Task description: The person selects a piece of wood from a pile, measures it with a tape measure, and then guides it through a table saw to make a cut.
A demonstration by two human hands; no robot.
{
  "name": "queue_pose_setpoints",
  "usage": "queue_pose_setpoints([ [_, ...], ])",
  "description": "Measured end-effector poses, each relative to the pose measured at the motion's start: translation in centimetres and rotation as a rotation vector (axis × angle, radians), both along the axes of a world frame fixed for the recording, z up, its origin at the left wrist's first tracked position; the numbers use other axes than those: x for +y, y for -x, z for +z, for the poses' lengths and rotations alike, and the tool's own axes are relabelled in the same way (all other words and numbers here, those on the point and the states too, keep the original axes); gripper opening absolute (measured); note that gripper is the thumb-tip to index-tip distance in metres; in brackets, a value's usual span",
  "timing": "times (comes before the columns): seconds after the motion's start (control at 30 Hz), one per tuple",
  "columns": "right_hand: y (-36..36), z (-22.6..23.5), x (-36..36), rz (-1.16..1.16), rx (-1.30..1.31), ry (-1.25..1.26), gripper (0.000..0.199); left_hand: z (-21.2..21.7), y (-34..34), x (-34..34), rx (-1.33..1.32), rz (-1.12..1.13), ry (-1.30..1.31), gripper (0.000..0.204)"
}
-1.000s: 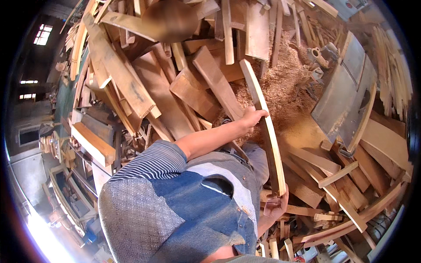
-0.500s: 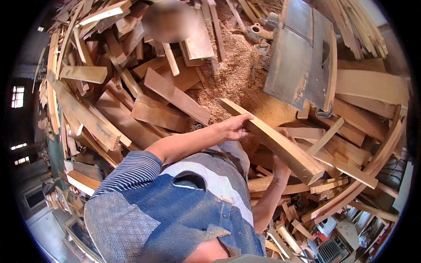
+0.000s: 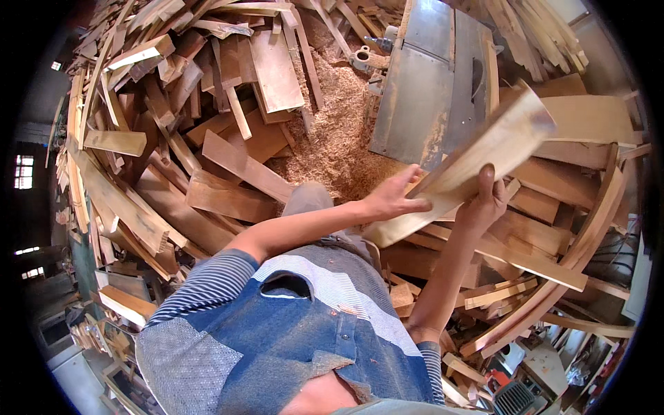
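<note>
Both my hands hold one pale wooden board (image 3: 477, 162), which slants up to the right over the scrap pile. My left hand (image 3: 393, 199) presses flat on its lower part with fingers spread. My right hand (image 3: 484, 200) grips the board from underneath, thumb up over its face. The board's upper end is blurred with motion and reaches toward the grey metal machine table (image 3: 429, 90). My striped sleeves and blue denim shirt fill the lower middle of the view.
Heaps of rough wooden offcuts (image 3: 173, 159) surround me on all sides. Sawdust (image 3: 339, 138) covers the floor beside the machine table. Long curved strips (image 3: 553, 304) lie at the right, and a red tool (image 3: 494, 380) sits at the bottom right.
The board has swung from upright to a flatter slant and moved right and up toward the machine table. Both hands stayed on it, and the view turned toward the machine.
</note>
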State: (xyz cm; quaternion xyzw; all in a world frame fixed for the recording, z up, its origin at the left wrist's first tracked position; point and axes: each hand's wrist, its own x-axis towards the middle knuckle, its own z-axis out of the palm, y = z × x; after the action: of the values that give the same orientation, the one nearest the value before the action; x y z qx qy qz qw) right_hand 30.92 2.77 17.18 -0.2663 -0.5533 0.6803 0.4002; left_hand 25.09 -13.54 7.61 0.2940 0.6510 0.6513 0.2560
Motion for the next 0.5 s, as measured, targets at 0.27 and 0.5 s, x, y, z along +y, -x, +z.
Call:
queue_pose_setpoints([
  [0.27,-4.2,-5.5,3.5,0.461,-0.628,-0.422,0.047,-4.6,4.0,5.9,-0.669,0.106,-0.316,0.071],
  [0.5,-17.7,-11.9,-4.6,0.527,-0.740,0.055,0.063,-6.3,9.2,10.0,-1.203,0.109,-0.276,0.072],
])
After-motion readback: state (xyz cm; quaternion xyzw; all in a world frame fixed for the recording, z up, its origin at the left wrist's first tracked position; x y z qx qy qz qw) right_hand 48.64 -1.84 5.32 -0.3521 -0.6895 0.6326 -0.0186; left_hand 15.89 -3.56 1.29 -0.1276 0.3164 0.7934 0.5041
